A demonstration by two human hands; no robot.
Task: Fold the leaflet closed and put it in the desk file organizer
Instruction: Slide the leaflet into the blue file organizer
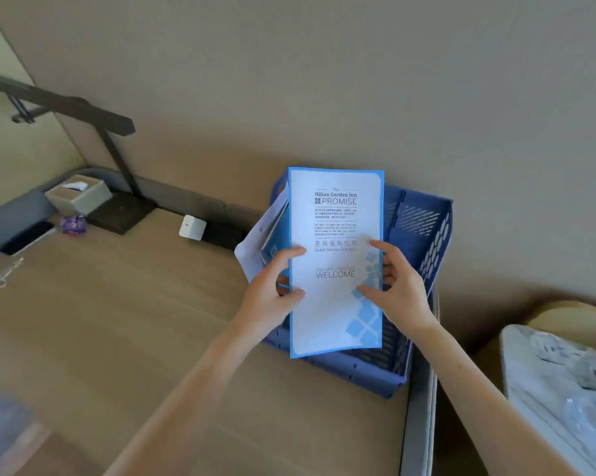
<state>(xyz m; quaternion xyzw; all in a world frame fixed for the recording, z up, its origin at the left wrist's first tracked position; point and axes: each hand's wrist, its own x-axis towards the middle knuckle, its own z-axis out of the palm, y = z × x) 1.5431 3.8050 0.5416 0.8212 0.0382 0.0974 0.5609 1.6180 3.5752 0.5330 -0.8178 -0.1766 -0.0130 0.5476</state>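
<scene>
The leaflet (336,218) is folded shut, white with a blue border, its printed cover facing me. It stands upright above the blue plastic desk file organizer (423,228) at the desk's right end. My left hand (272,290) pinches its left edge and my right hand (396,280) pinches its right edge, thumbs on the cover. The leaflet's lower part hides the organizer's middle slots. Other papers (255,249) lean out of the organizer's left slot.
A black desk lamp (118,187), a tissue box (78,195) and a white cube charger (192,227) stand along the wall. A purple wrapper (73,224) lies near the lamp. Right of the desk edge (417,424) is a chair holding white cloth (547,372).
</scene>
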